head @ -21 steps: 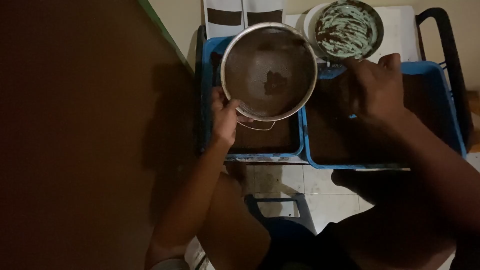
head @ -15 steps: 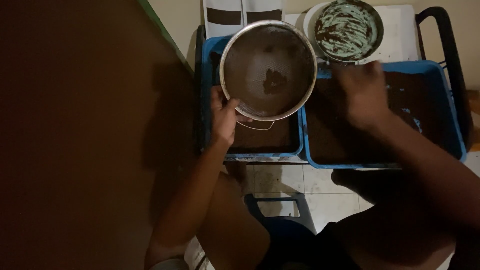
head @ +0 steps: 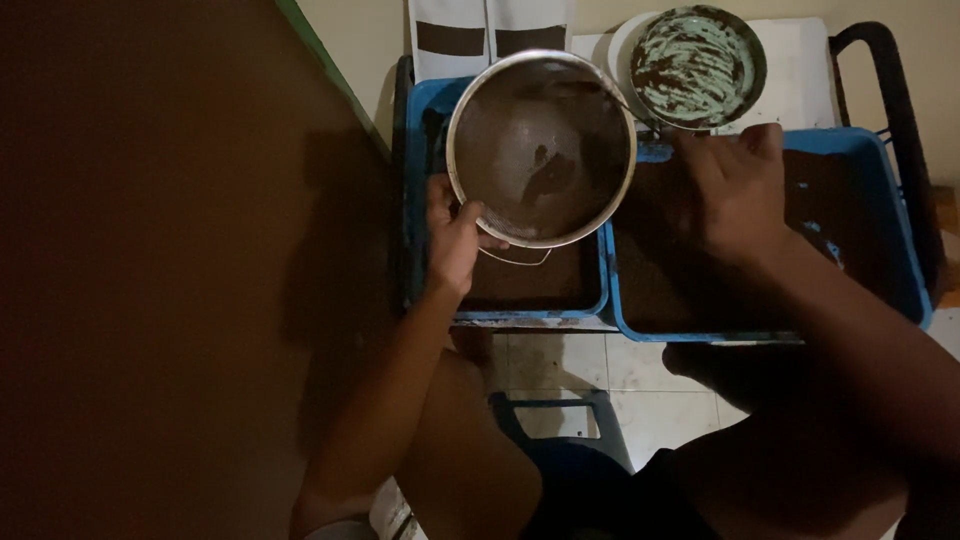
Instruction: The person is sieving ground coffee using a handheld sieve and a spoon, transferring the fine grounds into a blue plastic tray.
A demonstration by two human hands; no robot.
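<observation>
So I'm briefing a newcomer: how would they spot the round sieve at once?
Find the two blue trays of dark powder. Over the left one, the left hand grips the sieve by its rim. It's shiny metal, unlike the green-smeared bowl behind.

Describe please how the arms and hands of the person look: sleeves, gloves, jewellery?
Both forearms are bare, with no sleeves in view. The left hand and the right hand wear no gloves. No ring, watch or bracelet shows, though the light is dim.

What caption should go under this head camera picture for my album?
Left hand holds a round metal sieve over a blue tub; right hand reaches into another.
</observation>
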